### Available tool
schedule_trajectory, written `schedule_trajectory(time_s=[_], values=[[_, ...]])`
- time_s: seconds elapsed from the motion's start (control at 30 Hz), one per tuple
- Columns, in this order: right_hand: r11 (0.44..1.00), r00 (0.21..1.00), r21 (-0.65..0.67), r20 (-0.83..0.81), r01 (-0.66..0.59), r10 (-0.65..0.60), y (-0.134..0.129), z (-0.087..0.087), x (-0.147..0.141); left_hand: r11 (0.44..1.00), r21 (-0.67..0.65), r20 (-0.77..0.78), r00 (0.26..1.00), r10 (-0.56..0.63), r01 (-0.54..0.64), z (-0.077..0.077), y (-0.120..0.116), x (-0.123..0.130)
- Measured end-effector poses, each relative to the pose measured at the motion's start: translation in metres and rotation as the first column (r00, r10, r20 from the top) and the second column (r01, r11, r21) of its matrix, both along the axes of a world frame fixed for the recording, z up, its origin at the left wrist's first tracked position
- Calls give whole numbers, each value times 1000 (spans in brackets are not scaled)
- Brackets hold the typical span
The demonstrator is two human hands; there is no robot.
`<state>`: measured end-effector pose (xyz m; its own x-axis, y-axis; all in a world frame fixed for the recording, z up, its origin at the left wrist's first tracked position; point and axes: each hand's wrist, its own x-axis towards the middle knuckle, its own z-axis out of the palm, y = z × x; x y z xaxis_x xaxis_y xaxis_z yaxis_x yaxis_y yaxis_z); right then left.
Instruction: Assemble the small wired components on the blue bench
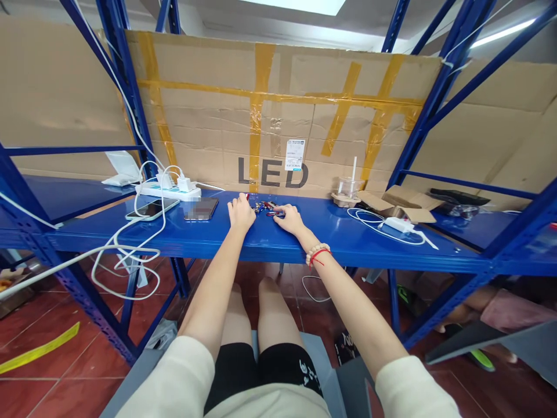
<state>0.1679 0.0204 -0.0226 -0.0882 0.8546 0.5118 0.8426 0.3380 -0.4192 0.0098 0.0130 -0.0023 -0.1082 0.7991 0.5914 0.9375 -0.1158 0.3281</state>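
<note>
A small cluster of red, blue and silvery pieces (263,207) lies on the blue shelf between my hands, too small to identify. My left hand (241,212) rests at the left of the cluster with its fingers curled down. A bit of red shows by its fingertips, but what it holds is hidden. From the right, my right hand (289,219) reaches over the cluster's edge. Its thumb and fingers close around a small red and silver piece (275,213) whose kind is unclear.
Left of my hands lie a dark phone (202,209), a lighter phone (152,209) and a white power strip (167,190) with looping cables. Rightward are a plastic cup (348,187), an open cardboard box (402,203) and a white cable (369,220). A cardboard sheet (209,128) stands behind.
</note>
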Motion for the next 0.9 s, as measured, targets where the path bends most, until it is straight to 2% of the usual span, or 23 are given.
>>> schedule_trajectory(time_s=[0.07, 0.13, 0.2, 0.27, 0.37, 0.47, 0.6, 0.73, 0.9], values=[[1000, 1000, -4, -3, -3, 3, 0, 0, 0, 994, 4, 126, 986, 110, -111, 1, 0, -6], [1000, 1000, -9, -12, -4, 4, 0, 0, 0, 979, 7, 288, 938, 193, -204, 2, 1, -12], [1000, 1000, -11, -20, -6, 6, 1, 0, 1, 970, -3, 415, 882, 223, -243, 1, 3, -17], [1000, 1000, -8, -21, -9, 9, 1, -1, 1, 970, -25, 463, 858, 224, -240, 0, 4, -20], [1000, 1000, -3, -22, -14, 14, 3, -2, 1, 984, -39, 391, 904, 173, -171, -1, 5, -19], [1000, 999, 12, -29, -20, 21, 5, -3, 2, 994, -44, 194, 975, 106, -99, -1, 3, -13], [1000, 999, 17, -28, -26, 26, 5, -3, 2, 992, -90, -27, 996, 87, -89, -1, 1, -7], [1000, 999, -4, -27, -27, 27, 2, -1, 2, 988, -130, -75, 994, 77, -87, -1, 2, -8], [999, 999, -27, -29, -18, 17, -3, 2, 0, 992, -112, -58, 997, 55, -61, -2, 3, -7]])
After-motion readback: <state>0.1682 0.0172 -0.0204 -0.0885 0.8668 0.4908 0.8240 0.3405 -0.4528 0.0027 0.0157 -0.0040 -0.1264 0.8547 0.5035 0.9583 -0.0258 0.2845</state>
